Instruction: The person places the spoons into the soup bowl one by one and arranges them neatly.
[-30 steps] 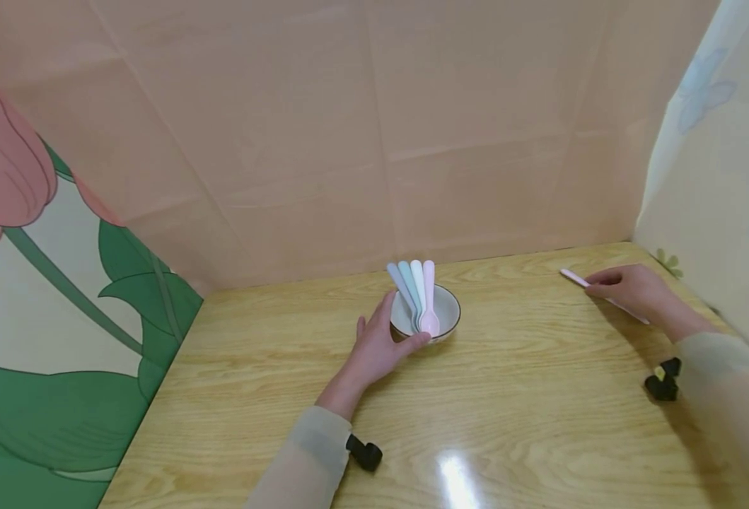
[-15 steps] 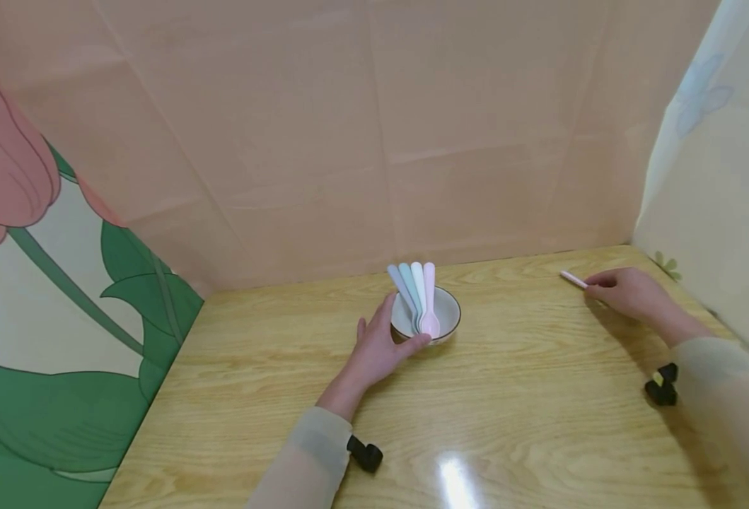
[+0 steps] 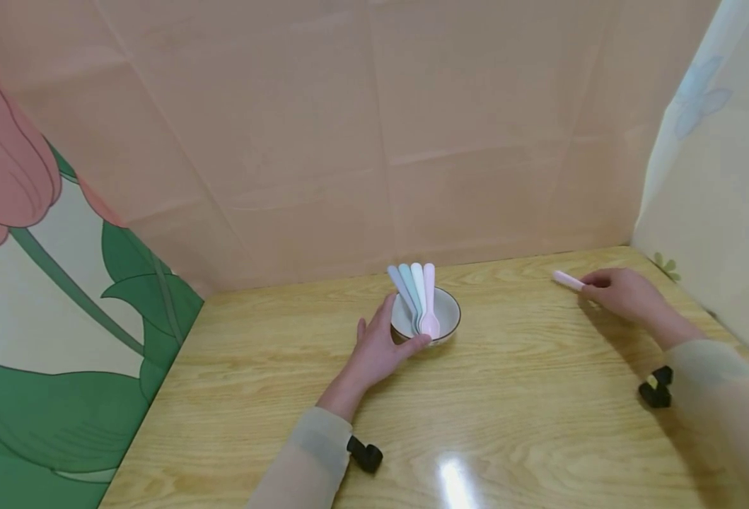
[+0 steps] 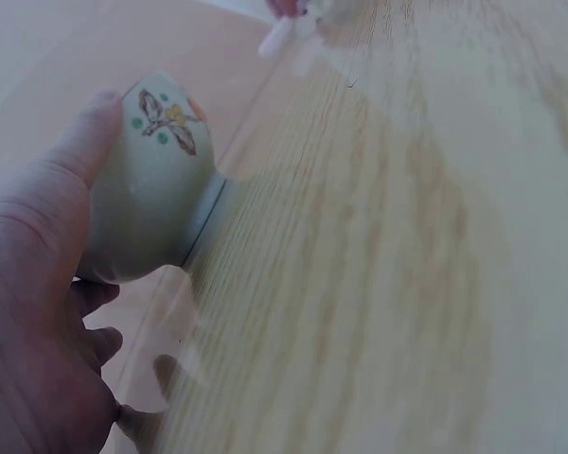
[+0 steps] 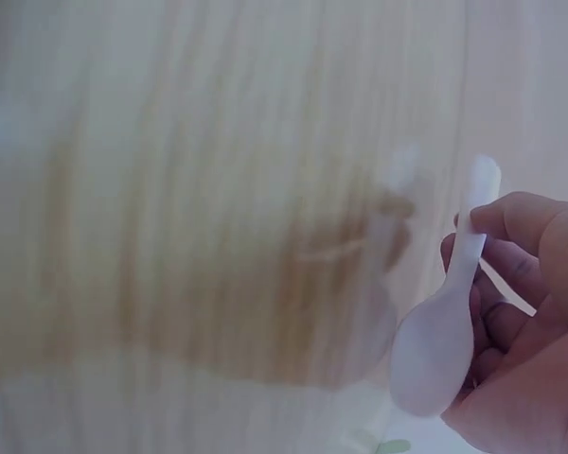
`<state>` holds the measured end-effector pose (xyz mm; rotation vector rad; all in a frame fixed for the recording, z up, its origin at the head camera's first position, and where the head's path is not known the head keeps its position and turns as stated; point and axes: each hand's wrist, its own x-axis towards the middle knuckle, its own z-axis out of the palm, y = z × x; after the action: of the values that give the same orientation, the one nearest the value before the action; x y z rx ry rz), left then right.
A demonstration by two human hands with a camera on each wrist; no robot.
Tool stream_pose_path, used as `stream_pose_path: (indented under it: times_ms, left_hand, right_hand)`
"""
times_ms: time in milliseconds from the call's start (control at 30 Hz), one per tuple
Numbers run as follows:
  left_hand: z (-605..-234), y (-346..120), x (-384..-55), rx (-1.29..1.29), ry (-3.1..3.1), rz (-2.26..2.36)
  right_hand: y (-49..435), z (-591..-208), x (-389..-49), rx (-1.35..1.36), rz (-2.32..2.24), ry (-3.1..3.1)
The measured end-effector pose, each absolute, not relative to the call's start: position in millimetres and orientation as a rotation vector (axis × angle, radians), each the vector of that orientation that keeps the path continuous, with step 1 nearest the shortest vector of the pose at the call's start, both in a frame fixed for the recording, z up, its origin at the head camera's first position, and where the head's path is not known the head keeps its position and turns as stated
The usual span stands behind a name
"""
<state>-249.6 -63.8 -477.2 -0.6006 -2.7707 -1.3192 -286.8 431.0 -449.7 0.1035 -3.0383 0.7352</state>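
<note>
A small bowl (image 3: pixel 448 317) with a dark rim stands toward the back of the table, and flowers decorate its outside (image 4: pixel 161 189) in the left wrist view. Several spoons in grey-blue, teal, white and pink (image 3: pixel 429 300) lean together in it, handles up. My left hand (image 3: pixel 377 350) grips the bowl from the left, thumb at the near rim; some fingers are hidden behind it. At the far right my right hand (image 3: pixel 625 291) pinches a pale pink spoon (image 3: pixel 567 280) by its handle. The right wrist view shows that spoon's scoop (image 5: pixel 434 355) hanging below the fingers.
The wood-grain table (image 3: pixel 508 403) ends at a peach-coloured backdrop (image 3: pixel 298 141) behind. A panel with painted leaves (image 3: pixel 49 410) borders it on the left, and a pale panel (image 3: pixel 724 184) on the right.
My right hand has lifted the pink spoon from the table and shifted it slightly left. The left hand and the bowl have stayed in place.
</note>
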Motion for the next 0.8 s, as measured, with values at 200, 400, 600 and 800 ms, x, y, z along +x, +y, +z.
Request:
stream_pose_path:
  times_ms: [200, 400, 600, 800]
  left_hand:
    - [-476.5, -64.6, -249.7, -0.599, -2.773, -1.321]
    - [-475.3, -65.1, -249.3, -0.59, -2.782, -1.313]
    - [-473.9, -65.5, -247.4, -0.586, -2.79, -1.312]
    - [-472.1, -65.8, -246.0, -0.587, -2.793, -1.314]
  right_hand:
    - [414.0, -440.1, -285.4, 0.1, 0.807, -3.007]
    - [393.8, -430.6, -285.0, 0.126, 0.857, -2.979]
    - [376.5, -425.8, -285.6, 0.13, 0.935, -2.923]
    - [358.8, -423.6, -286.0, 0.117, 1.064, -2.875]
